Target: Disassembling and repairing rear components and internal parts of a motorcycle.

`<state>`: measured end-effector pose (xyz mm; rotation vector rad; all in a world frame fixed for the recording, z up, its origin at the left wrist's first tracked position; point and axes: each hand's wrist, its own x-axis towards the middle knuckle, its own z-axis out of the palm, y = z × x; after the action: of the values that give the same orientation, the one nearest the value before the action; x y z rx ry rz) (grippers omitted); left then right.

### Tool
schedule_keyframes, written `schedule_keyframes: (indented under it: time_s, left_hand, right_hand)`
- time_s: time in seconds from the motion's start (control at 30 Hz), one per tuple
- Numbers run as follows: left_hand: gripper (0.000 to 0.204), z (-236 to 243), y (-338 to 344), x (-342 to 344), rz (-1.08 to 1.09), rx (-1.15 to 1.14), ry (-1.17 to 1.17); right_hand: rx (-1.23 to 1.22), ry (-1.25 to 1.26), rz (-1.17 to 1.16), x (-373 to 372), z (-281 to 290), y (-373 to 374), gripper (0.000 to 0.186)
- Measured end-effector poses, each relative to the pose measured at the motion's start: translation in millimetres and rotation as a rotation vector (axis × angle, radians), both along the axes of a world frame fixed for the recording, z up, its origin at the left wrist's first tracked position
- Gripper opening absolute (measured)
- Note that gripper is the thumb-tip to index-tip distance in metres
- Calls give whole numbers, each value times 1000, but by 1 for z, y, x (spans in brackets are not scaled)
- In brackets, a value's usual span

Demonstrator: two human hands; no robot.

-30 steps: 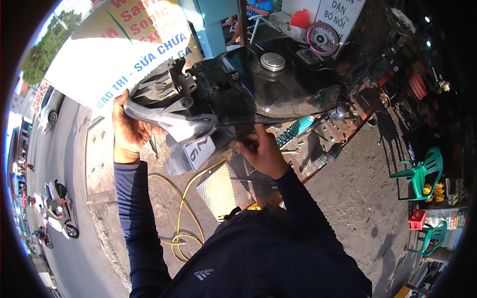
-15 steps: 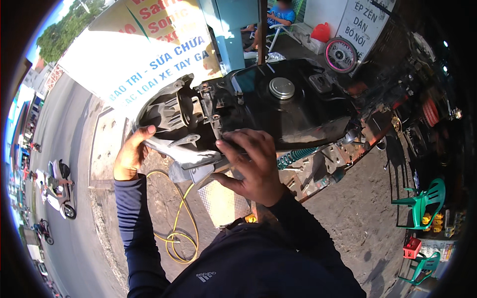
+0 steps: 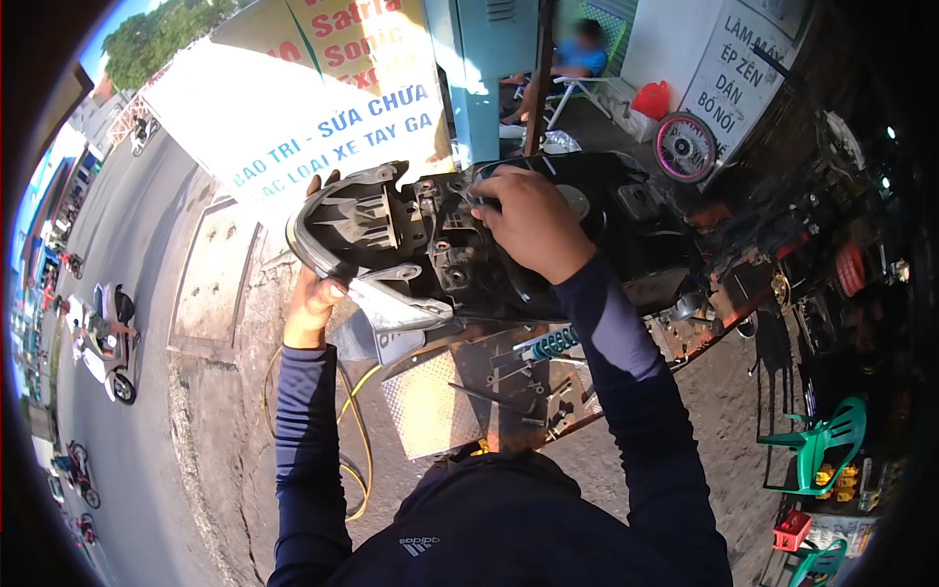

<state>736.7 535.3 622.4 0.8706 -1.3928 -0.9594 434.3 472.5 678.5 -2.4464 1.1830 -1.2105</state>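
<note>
My left hand point(image 3: 315, 305) grips the rounded tail piece point(image 3: 401, 305) of a partly stripped motorbike, thumb on its grey rim. My right hand point(image 3: 528, 217) reaches over the bracket point(image 3: 452, 256) beside the black tank point(image 3: 636, 264); its fingers are curled, and whatever they hold is hidden. The round tank cap is partly behind my right hand. Below the tail hangs a plate point(image 3: 396, 342). A teal shock spring point(image 3: 553, 344) shows under the bike, above a metal platform point(image 3: 430, 401) with scattered tools.
Behind are a large sign point(image 3: 245, 108), blue cabinet point(image 3: 489, 88), seated person point(image 3: 577, 59) and pink-rimmed wheel point(image 3: 683, 147). Green chairs point(image 3: 827, 440) stand right, near a red crate point(image 3: 790, 528). A yellow hose point(image 3: 364, 440) lies below. A scooter point(image 3: 103, 338) is on the road at left.
My right hand has moved from the tail's lower side up and across toward the upper bracket and tank. My left hand still grips the tail. The view has shifted.
</note>
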Motion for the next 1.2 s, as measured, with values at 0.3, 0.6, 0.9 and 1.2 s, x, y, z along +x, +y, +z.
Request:
schedule_keyframes:
  time_s: [0.3,0.6,0.9,1.2]
  left_hand:
    - [100,-1,-5,-37,52,-86,212]
    - [82,12,-1,-54,8,-157,456]
    - [55,-22,-2,-38,316,-211,345]
    - [72,-25,5,-37,-78,-32,857]
  right_hand:
    - [69,25,3,2,36,3,11]
    - [135,-86,298,28,43,16,10]
    - [156,-502,180,33,11,-4,10]
    - [194,-584,199,32,11,1,13]
